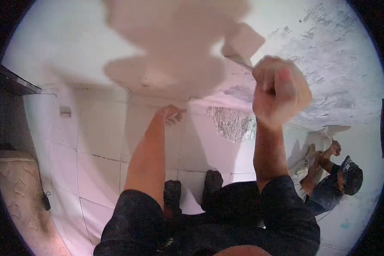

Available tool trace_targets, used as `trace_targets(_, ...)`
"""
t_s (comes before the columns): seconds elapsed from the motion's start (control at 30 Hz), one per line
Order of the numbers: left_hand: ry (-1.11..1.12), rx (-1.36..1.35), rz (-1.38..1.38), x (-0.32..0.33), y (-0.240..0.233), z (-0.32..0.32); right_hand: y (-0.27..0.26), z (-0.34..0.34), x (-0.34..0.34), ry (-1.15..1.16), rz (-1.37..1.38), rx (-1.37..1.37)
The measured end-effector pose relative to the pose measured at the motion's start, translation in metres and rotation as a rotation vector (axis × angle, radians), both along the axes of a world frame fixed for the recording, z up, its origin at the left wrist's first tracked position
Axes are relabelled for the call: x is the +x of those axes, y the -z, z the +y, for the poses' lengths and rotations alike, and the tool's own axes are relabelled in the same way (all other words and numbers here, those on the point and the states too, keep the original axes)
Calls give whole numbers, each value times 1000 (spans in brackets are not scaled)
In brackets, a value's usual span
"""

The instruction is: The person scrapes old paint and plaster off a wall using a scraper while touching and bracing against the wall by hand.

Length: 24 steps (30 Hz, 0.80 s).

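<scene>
My right hand [281, 91] is raised at the right of centre, its fingers closed around a thin, flat-bladed scraper [238, 61]. The hand is slightly blurred and hides the handle. The blade points up and left, close to the white wall [73, 38]; whether it touches cannot be told. Broad shadows of my arms and the tool fall on the wall. Lower and left of centre, my left hand [172, 114] hangs in front of the floor with its fingers loosely bent and apart, holding nothing.
A co-worker in a dark cap [352, 176] works at the right, arms raised. Rough grey marks [326, 70] cover the wall's upper right. Loose debris [233, 124] lies on the tiled floor [102, 137] near the wall's foot. A mattress [16, 192] stands at the lower left.
</scene>
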<state>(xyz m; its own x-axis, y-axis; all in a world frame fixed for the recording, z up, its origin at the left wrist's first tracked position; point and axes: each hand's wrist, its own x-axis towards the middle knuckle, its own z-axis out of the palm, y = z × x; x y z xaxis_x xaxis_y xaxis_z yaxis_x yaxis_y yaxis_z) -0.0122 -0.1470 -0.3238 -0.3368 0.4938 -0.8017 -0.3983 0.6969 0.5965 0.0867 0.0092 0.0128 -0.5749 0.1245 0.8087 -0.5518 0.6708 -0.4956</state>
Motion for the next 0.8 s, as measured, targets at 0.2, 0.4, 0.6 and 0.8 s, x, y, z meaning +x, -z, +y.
trace_targets(0.2,-23,-15,-19,-4,4,-5,6,8,-5,150,280,373)
trace_targets(0.4,-62,5,-19,-7,8,-4,-6,-6,0,-296,64,-147)
trace_targets(0.6,-105,12,-6,-4,5,-5,-9,-8,13,28,236,206)
trace_targets(0.8,-151,48,-33,-2,16,-13,-17,-13,17,-539,180,-120)
